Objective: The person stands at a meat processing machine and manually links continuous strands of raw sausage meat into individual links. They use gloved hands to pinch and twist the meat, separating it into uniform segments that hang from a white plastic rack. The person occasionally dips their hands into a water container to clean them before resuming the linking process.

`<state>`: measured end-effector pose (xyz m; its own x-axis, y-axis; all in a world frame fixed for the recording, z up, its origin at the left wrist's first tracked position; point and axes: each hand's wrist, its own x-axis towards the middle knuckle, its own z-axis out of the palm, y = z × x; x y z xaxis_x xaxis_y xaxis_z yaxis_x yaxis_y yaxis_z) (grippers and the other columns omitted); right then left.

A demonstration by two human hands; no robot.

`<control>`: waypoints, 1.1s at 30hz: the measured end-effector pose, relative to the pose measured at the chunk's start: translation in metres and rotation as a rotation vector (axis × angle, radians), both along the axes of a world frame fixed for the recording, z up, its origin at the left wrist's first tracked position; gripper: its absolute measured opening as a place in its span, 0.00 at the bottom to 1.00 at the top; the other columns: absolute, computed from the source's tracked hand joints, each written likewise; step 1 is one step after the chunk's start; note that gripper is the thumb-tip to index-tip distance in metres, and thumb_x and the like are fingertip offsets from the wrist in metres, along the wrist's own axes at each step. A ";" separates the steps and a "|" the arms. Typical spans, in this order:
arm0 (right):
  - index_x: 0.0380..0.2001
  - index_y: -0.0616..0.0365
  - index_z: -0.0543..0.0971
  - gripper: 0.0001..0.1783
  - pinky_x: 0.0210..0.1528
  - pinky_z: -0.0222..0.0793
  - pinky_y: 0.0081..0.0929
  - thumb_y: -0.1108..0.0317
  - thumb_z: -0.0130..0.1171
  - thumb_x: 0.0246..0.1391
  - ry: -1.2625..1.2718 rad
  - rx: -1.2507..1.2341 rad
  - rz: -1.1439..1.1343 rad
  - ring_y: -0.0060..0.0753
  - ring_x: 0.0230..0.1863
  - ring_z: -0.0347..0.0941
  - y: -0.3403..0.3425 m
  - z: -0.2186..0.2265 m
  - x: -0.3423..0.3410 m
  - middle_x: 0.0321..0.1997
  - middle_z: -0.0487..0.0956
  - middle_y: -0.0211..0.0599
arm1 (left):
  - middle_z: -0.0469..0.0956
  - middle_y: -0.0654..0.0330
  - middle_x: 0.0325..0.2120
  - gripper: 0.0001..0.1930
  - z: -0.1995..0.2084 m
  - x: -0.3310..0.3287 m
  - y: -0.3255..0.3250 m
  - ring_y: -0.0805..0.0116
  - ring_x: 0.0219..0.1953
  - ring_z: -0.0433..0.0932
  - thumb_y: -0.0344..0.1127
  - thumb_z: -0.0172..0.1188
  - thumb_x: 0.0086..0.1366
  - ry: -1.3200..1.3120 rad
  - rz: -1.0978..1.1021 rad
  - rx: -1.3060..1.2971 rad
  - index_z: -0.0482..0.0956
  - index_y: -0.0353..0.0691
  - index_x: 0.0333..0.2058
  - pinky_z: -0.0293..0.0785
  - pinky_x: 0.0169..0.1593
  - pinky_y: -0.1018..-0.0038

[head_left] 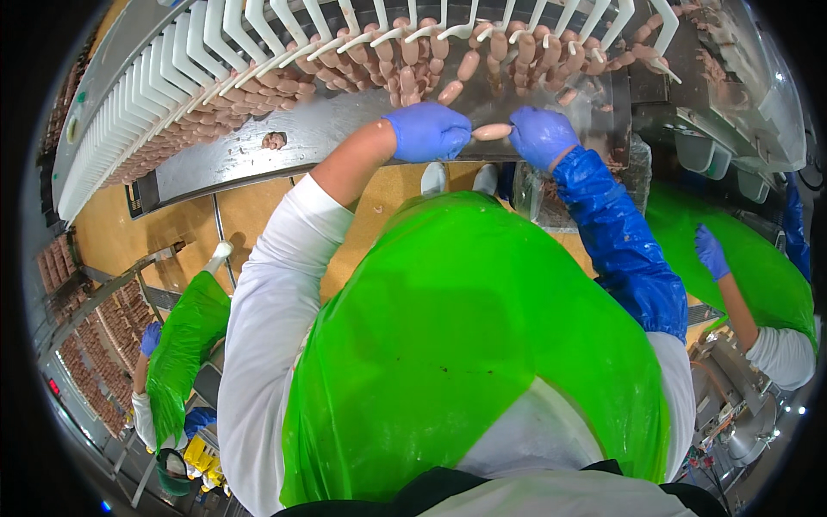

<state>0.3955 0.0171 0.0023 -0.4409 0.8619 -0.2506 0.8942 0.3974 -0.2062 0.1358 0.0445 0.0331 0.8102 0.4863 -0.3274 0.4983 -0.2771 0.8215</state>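
Observation:
A single pale pink sausage (492,132) spans the gap between my two hands, over the near edge of a metal table (207,164). My left hand (431,132), in a blue glove, is closed like a fist at the sausage's left end. At its right end, the blue-gloved fingers of my right hand (543,136) pinch together. My palms hide whatever else the fingers hold. Just beyond, linked sausages (409,86) hang in loops from a row of white hooks (284,26).
A small lump of meat (274,140) lies on the metal to the left. White plastic bins (702,153) are mounted at right. Co-workers in green aprons stand at the right (741,250) and lower left (185,345). Racks of sausages (108,345) stand at far left.

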 end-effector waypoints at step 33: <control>0.29 0.60 0.76 0.16 0.34 0.72 0.40 0.57 0.52 0.62 0.261 -0.322 0.104 0.44 0.31 0.76 0.016 0.042 0.078 0.29 0.77 0.45 | 0.77 0.55 0.24 0.11 0.044 -0.119 0.030 0.57 0.27 0.76 0.40 0.51 0.64 -0.077 0.369 0.038 0.74 0.39 0.31 0.73 0.37 0.63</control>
